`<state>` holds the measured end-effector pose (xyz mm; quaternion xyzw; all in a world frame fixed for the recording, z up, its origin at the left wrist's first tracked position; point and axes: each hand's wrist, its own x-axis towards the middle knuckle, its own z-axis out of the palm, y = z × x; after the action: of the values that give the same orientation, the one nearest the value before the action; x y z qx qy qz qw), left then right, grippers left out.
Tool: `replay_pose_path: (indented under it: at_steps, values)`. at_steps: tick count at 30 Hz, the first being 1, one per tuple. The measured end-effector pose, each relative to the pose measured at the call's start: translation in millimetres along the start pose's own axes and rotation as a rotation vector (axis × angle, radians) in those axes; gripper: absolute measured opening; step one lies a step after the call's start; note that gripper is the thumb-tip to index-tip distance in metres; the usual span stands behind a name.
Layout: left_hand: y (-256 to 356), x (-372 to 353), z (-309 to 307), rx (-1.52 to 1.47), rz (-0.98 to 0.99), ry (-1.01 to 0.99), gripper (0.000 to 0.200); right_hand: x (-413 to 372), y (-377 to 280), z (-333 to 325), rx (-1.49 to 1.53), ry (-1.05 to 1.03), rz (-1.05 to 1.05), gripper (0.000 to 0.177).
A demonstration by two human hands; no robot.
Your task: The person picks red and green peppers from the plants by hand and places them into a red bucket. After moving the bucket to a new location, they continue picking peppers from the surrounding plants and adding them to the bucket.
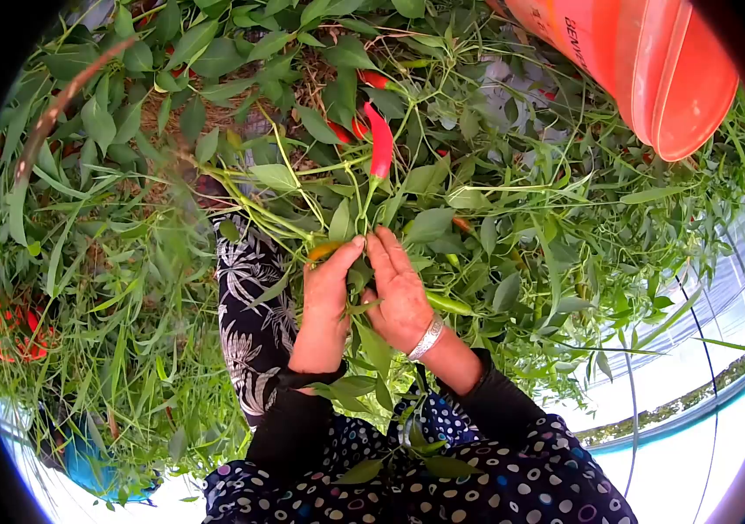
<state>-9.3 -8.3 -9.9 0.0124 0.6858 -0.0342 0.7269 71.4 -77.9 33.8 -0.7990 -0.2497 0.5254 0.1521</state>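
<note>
A bright red chili pepper (380, 144) stands just beyond my fingertips, its green stalk running down to them. My left hand (327, 301) is closed on the chili stem, thumb pointing forward. From the other side my right hand (400, 297), with a silver bracelet at the wrist, closes on the same stem, its fingertips almost meeting the left thumb. The palms and the lower part of the stem are partly hidden. An orange-brown pepper (324, 251) lies against the left thumb. Beside the right wrist hangs a green pepper (448, 304).
A red-orange plastic bucket (643, 70) tilts in at the upper right. More red peppers (372, 79) show among dense leaves. A red mesh-like container with peppers (23, 332) sits at far left. A thin brown stalk (62, 100) crosses the upper left.
</note>
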Motion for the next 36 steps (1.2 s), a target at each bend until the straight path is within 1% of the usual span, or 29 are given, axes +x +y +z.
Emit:
replay_pose_path:
  at_steps: [1, 2, 3, 4, 5, 7, 8, 9, 11, 13, 15, 17, 18, 19, 20, 21, 23, 25, 26, 27, 28, 29, 30, 31, 32, 33, 34, 35, 36]
  values:
    - [-0.2, -0.3, 2.8, 0.002, -0.003, 0.0, 0.024, -0.9, -2.4, -1.4, 0.008, 0.04, -0.025, 0.064]
    - [-0.2, -1.8, 5.0, -0.008, 0.054, 0.021, 0.024, -1.6, -5.6, -3.9, 0.011, 0.036, -0.022, 0.064]
    - [0.6, -2.3, 6.4, -0.017, 0.113, 0.042, 0.025, -1.7, -8.8, -7.9, 0.083, 0.047, 0.005, 0.059]
    - [2.0, -2.2, 7.2, 0.015, 0.125, 0.064, 0.025, -2.5, -12.0, -12.6, 0.154, 0.056, 0.033, 0.055]
    - [0.9, -1.7, 5.2, 0.014, 0.12, 0.068, 0.025, -3.4, -14.1, -16.7, 0.154, 0.052, 0.037, 0.055]
    - [1.7, 0.7, 3.9, 0.109, 0.197, 0.044, 0.024, -1.7, -18.1, -29.4, 0.095, 0.081, -0.011, 0.047]
    - [4.0, -0.5, 4.7, 0.151, 0.165, 0.067, 0.028, 0.5, -22.7, -41.3, 0.088, 0.051, 0.009, 0.044]
    - [6.5, -4.1, 8.4, 0.151, 0.156, 0.062, 0.028, 3.0, -19.5, -49.4, 0.067, 0.044, -0.029, 0.043]
    - [8.6, -10.5, 14.1, 0.027, 0.099, 0.089, 0.032, 19.1, -16.5, -65.2, 0.136, 0.053, 0.048, 0.043]
    - [9.5, -7.7, 13.6, 0.026, 0.088, 0.082, 0.035, 44.7, -11.1, -79.6, -0.134, 0.119, -0.095, 0.04]
    - [12.5, -13.1, 16.2, 0.038, 0.105, 0.101, 0.034, 76.8, -9.6, -93.9, -0.241, 0.153, -0.163, 0.039]
    - [6.5, -8.4, 9.1, 0.022, 0.112, 0.11, 0.034, 115.8, -6.7, -97.1, -0.348, 0.24, -0.341, 0.035]
    - [9.3, -11.0, 10.9, 0.007, 0.073, 0.109, 0.034, 130.0, -1.3, -90.2, -0.347, 0.241, -0.339, 0.035]
    - [10.7, -12.4, 11.7, -0.008, 0.034, 0.107, 0.034, 142.3, 5.1, -77.9, -0.544, 0.107, -0.356, 0.035]
    - [9.2, -11.7, 11.1, -0.006, 0.036, 0.108, 0.034, 147.8, 11.8, -67.7, -0.738, -0.029, -0.372, 0.034]
    - [7.5, -10.8, 9.1, -0.006, 0.053, 0.083, 0.035, 148.0, 16.4, -60.7, -0.704, -0.17, -0.344, 0.032]
    - [7.2, -10.0, 6.6, -0.014, 0.074, 0.066, 0.035, 145.9, 28.7, -58.5, -0.692, -0.098, -0.517, 0.026]
    - [9.3, -10.1, 8.3, 0.029, 0.078, 0.074, 0.036, 134.1, 25.2, -70.1, -0.671, 0.036, -0.545, 0.019]
    - [12.5, -14.1, 11.1, 0.031, 0.059, 0.071, 0.037, 126.5, 28.1, -73.2, -0.672, 0.071, -0.603, 0.014]
    - [12.2, -14.3, 11.9, 0.03, 0.059, 0.07, 0.037, 113.8, 26.5, -74.1, -0.668, 0.061, -0.605, 0.01]
    - [12.6, -13.7, 12.5, 0.005, 0.044, 0.091, 0.037, 99.5, 18.1, -76.2, -0.657, -0.035, -0.565, 0.006]
    - [12.8, -13.1, 12.8, -0.02, 0.028, 0.113, 0.038, 85.7, 20.1, -69.7, -0.551, -0.102, -0.539, 0.007]
    - [13.1, -12.3, 10.9, -0.022, 0.027, 0.114, 0.038, 70.0, 21.0, -62.6, -0.522, -0.199, -0.482, 0.017]
    - [13.8, -10.6, 8.1, 0.048, 0.016, 0.085, 0.038, 52.3, 15.3, -56.1, -0.527, -0.27, -0.475, 0.016]
    - [14.3, -9.4, 6.9, 0.116, 0.009, 0.055, 0.037, 36.6, 10.6, -47.6, -0.511, -0.22, -0.418, 0.017]
    - [13.8, -9.5, 7.4, 0.115, 0.01, 0.057, 0.037, 28.0, 8.5, -42.7, -0.493, -0.172, -0.361, 0.018]
    - [12.8, -10.0, 7.7, 0.13, 0.034, 0.034, 0.037, 27.1, 9.3, -44.0, -0.492, -0.172, -0.361, 0.018]
    - [12.3, -10.0, 8.1, 0.146, 0.06, 0.009, 0.036, 26.7, 11.4, -47.0, -0.416, -0.136, -0.363, 0.021]
    - [10.6, -11.3, 10.3, 0.131, 0.11, 0.021, 0.039, 26.1, 13.8, -49.9, -0.339, -0.101, -0.365, 0.024]
